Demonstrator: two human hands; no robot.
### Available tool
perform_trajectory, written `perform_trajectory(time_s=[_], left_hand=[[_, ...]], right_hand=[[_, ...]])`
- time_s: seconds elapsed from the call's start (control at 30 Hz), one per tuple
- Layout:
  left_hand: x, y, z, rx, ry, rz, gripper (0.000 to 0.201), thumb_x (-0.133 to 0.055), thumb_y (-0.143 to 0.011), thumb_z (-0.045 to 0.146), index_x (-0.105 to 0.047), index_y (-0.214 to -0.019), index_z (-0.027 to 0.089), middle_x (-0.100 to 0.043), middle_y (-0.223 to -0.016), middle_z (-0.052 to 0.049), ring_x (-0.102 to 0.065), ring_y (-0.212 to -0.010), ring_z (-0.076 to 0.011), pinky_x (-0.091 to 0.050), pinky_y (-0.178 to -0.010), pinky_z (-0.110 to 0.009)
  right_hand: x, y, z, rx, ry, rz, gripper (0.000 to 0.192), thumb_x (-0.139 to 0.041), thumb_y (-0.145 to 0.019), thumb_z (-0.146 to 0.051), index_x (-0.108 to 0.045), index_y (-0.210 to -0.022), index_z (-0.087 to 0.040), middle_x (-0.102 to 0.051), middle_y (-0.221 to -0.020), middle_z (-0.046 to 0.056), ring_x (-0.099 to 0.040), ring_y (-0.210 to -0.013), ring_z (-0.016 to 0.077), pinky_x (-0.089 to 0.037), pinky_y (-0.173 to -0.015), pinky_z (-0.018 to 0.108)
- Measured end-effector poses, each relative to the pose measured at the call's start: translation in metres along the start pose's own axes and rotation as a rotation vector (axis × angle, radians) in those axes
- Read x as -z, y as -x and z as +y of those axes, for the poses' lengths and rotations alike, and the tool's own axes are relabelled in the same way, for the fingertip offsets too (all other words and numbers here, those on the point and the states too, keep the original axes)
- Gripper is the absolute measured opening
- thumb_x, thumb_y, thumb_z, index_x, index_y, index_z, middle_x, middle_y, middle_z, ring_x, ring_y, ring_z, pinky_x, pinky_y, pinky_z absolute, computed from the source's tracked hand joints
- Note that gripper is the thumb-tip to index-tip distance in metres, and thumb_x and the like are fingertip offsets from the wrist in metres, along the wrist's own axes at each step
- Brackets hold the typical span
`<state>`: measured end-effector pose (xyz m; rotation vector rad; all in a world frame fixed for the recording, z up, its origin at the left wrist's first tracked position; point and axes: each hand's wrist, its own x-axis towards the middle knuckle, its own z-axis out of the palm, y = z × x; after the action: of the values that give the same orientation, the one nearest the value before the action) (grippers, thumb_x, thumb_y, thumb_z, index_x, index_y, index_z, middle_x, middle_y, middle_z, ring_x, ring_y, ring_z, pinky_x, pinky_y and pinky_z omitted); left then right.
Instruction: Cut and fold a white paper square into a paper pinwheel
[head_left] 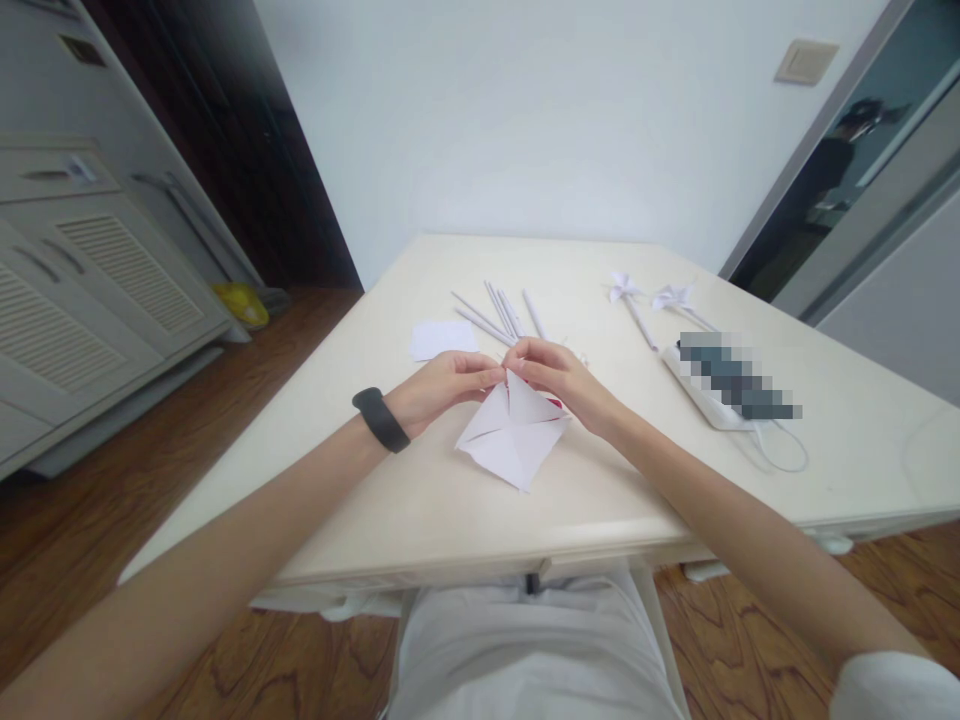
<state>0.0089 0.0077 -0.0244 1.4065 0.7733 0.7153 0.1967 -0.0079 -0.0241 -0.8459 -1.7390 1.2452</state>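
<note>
On the smooth cream table (420, 510), a white paper square (510, 435) lies partly folded into a pinwheel, corners drawn to its centre, unfinished. The left hand (442, 388) and right hand (559, 378) pinch its raised tips with closed fingertips. Beyond lie thin rolled paper sticks (499, 312) and 2 finished pinwheels (649, 295).

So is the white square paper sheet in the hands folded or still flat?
Partly folded: the white paper sheet has creases and a flap raised where the left hand and right hand pinch it.
</note>
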Motion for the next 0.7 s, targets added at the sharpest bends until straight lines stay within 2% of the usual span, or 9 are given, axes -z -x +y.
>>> perform_trajectory(time_s=[0.13, 0.3, 0.7], left_hand=[[-0.0004, -0.0001, 0.0012, -0.031, -0.005, 0.03, 0.013, -0.067, -0.073, 0.029, -0.068, -0.073, 0.016, -0.064, -0.075, -0.001, -0.055, -0.073, -0.013, -0.04, -0.074, -0.028], [-0.0002, 0.0006, 0.0027, -0.038, -0.003, 0.044, 0.012, -0.066, -0.073, 0.028, -0.068, -0.074, 0.016, -0.062, -0.075, -0.001, -0.054, -0.073, -0.0131, -0.04, -0.073, -0.027], [0.0009, -0.0004, 0.0038, -0.064, 0.01, 0.078, 0.014, -0.066, -0.073, 0.029, -0.065, -0.07, 0.015, -0.059, -0.074, -0.001, -0.054, -0.072, -0.0127, -0.039, -0.071, -0.026]], right_hand=[[-0.0006, 0.0008, -0.0011, -0.008, 0.041, 0.03, 0.022, -0.052, -0.082, -0.04, -0.053, -0.078, -0.019, -0.047, -0.069, -0.001, -0.042, -0.06, 0.0108, -0.029, -0.052, 0.023], [-0.0003, 0.0012, -0.0011, -0.025, 0.028, 0.038, 0.02, -0.051, -0.083, -0.038, -0.053, -0.078, -0.019, -0.05, -0.074, -0.001, -0.046, -0.067, 0.0118, -0.032, -0.058, 0.023], [0.0004, 0.0016, 0.0004, -0.077, 0.016, 0.091, 0.015, -0.051, -0.08, -0.034, -0.055, -0.078, -0.02, -0.052, -0.074, -0.001, -0.045, -0.063, 0.0116, -0.032, -0.057, 0.024]])
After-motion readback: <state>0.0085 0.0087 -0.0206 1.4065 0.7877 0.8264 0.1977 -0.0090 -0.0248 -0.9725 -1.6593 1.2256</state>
